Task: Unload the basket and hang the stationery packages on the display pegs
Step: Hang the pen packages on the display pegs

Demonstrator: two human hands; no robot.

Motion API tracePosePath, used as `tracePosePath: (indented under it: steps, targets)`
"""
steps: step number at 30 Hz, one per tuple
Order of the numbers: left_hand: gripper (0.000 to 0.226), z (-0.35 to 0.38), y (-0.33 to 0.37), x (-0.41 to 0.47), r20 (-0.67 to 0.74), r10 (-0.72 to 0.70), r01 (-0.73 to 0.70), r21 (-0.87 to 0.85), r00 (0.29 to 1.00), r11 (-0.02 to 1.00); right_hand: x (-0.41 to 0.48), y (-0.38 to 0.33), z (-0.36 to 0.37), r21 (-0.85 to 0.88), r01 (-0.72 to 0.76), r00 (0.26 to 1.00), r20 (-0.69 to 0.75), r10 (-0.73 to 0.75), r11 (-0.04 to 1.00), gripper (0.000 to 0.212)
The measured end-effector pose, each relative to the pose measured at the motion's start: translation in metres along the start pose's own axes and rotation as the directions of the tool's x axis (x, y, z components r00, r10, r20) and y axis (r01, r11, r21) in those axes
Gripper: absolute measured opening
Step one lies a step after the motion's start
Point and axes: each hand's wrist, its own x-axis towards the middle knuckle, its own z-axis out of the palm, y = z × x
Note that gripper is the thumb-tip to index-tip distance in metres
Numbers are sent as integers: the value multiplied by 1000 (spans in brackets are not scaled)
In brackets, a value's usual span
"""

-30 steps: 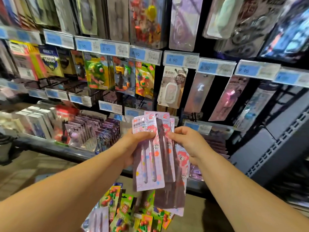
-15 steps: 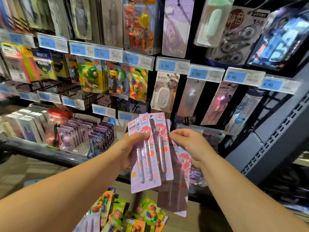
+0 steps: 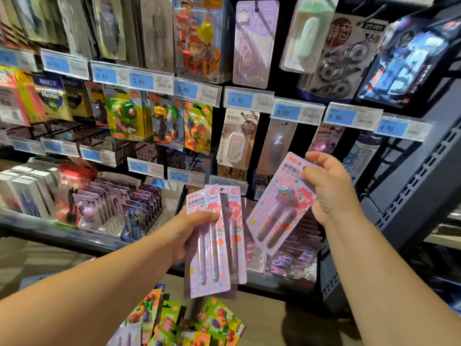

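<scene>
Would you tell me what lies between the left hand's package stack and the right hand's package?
Nothing: in the head view, the stack and the single package are apart, with only shelf stock behind.

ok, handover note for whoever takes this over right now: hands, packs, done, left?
Left hand: grips a fanned stack of pink pen packs, upright.
Right hand: pinches a single pen pack by its top, tilted, not yet hung.
Done: the single pack is held apart from the stack.
Left: hang it, probably by the similar pack under the 9.90 tag; then the stack; then the fruit-print packs below.
</scene>
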Motion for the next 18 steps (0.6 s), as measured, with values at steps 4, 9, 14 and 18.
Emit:
tracePosePath:
  steps: [4, 9, 14, 18]
  targets:
    - [15, 1, -5, 1, -31, -57, 59, 44, 998, 997, -2, -5, -1, 37, 90, 994, -67, -88, 995, 33]
    - [17, 2, -9, 2, -40, -98, 100, 64, 994, 993, -5, -8, 4, 104, 135, 988, -91, -126, 985, 33]
    - [50, 3, -7, -3, 12, -118, 117, 37, 993, 992, -8, 1, 13, 132, 148, 987, -90, -137, 980, 31]
    - [51, 6, -8, -5, 35, -107, 107, 10, 994, 994, -16, 14, 29, 92, 174, 985, -36, -171, 980, 26]
